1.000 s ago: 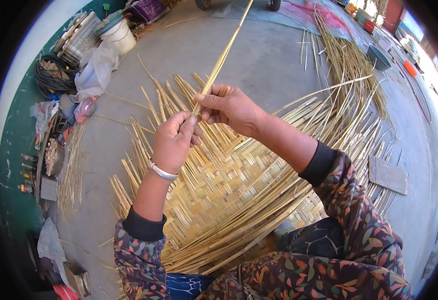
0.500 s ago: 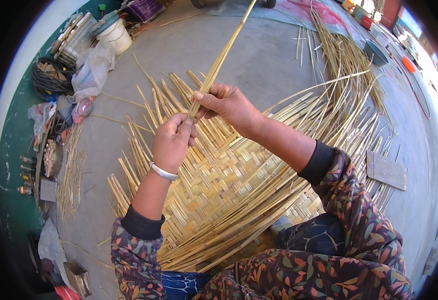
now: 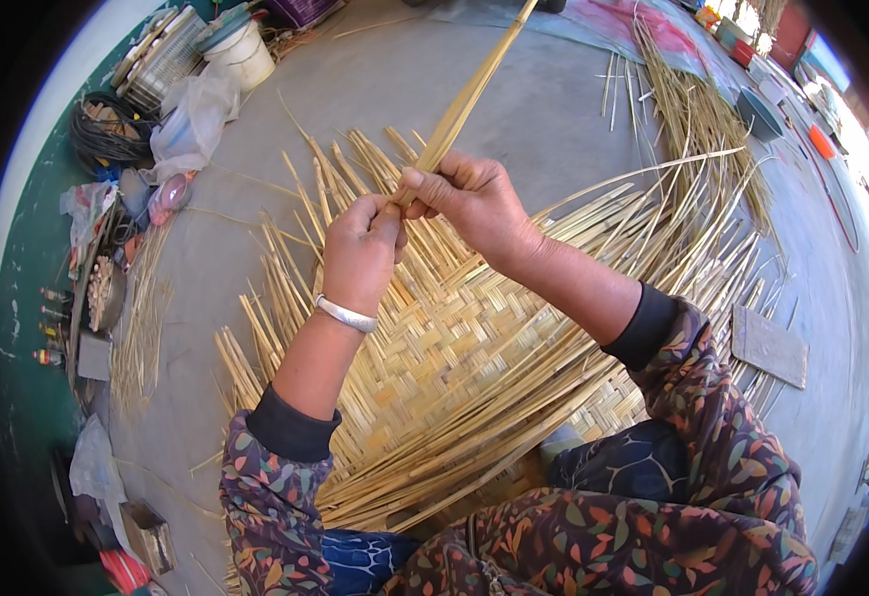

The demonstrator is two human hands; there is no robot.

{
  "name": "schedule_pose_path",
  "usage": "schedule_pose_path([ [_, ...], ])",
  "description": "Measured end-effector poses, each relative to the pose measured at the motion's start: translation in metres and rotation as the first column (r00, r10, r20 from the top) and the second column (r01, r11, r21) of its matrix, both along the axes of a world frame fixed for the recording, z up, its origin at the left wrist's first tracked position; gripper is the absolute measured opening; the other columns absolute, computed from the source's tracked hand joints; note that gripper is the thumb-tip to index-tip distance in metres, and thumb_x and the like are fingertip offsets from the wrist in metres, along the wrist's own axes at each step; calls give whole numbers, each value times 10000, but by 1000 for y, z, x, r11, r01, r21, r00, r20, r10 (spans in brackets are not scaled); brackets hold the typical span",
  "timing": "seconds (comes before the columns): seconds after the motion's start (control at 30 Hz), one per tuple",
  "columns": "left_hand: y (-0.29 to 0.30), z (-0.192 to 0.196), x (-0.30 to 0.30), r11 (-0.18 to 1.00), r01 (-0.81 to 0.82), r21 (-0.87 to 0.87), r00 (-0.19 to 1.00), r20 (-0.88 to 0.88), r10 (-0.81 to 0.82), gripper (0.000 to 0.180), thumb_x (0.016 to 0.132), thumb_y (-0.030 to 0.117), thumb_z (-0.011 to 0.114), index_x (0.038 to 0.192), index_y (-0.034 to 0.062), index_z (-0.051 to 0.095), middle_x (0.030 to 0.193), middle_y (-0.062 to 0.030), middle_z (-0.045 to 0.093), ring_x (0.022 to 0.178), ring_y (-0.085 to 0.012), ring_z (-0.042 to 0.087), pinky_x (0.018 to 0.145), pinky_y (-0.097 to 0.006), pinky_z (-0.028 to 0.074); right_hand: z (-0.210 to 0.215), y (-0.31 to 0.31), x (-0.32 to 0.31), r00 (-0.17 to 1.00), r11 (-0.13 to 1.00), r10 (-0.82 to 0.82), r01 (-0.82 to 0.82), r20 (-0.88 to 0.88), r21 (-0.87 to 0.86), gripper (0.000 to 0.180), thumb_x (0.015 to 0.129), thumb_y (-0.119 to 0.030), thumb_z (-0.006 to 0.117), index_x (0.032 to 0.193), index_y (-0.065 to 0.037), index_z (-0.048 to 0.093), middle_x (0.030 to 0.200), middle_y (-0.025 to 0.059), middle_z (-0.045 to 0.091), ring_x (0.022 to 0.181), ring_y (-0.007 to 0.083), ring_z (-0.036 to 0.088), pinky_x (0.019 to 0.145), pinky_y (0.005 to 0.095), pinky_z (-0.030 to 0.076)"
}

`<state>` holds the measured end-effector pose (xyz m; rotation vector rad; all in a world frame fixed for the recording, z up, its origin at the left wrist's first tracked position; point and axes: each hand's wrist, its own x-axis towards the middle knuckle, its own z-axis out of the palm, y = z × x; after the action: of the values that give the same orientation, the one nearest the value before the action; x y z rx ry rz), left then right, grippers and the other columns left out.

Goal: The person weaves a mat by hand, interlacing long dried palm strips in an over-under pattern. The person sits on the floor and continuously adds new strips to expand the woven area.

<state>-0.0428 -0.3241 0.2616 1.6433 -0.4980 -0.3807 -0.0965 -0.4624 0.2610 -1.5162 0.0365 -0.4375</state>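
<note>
A long flattened reed strip (image 3: pixel 469 94) rises from my fingers toward the top of the view, its lower end at my fingertips. My left hand (image 3: pixel 363 253) pinches that end between thumb and fingers, a silver bangle on its wrist. Right beside it, my right hand (image 3: pixel 474 204) grips the strip slightly higher, thumb on top. Both hands hang above the far part of a woven reed mat (image 3: pixel 434 348), which has a zigzag pattern. Loose unwoven reed ends stick out around the mat's far and left edges. Long reeds (image 3: pixel 494 427) lie across its near side.
A reed bundle (image 3: pixel 703 129) lies at the far right, near a grey basin (image 3: pixel 758 114). A flat grey board (image 3: pixel 769 345) rests right of the mat. Along the left wall stand a white bucket (image 3: pixel 239 55), a coiled black hose (image 3: pixel 107 134), plastic bags and bottles.
Both hands have shifted slightly right with the reed strip. The strip now shows a broader, flatter face. My hands remain close together on it.
</note>
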Motion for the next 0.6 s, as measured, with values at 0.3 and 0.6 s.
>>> schedule_pose_path([
  [0.3, 50, -7, 46, 990, 74, -122, 996, 60, -67, 283, 890, 245, 575, 1041, 6, 592, 862, -52, 620, 802, -122, 577, 738, -233, 454, 27, 18, -19, 924, 927, 368, -355, -106, 123, 239, 919, -255, 565, 887, -23, 608, 711, 26, 617, 653, 88, 605, 633, 227, 497],
  [0.6, 70, 12, 26, 999, -16, -48, 990, 141, 22, 675, 835, 278, 675, 1350, -5, 341, 1233, -189, 513, 1150, -241, 507, 914, -334, 459, -42, 32, -32, 708, 796, 458, -596, -537, -106, 319, 908, -301, 579, 716, -54, 519, 638, 22, 569, 630, 87, 598, 612, 262, 470],
])
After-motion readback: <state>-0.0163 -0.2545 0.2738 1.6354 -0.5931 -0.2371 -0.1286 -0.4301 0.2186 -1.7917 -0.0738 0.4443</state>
